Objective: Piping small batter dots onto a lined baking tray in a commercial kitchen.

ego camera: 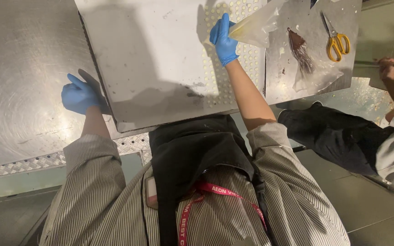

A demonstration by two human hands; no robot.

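One clear piping bag (256, 26), cream-filled, is squeezed over the tray (160, 59).

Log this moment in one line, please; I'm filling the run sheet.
left hand: steadies metal tray edge | right hand: grips piping bag over dotted rows | scissors: on neighbouring tray

Left hand (80, 96) gloved, fingers curled; right hand (224, 40) gloved, arm outstretched, gripping.
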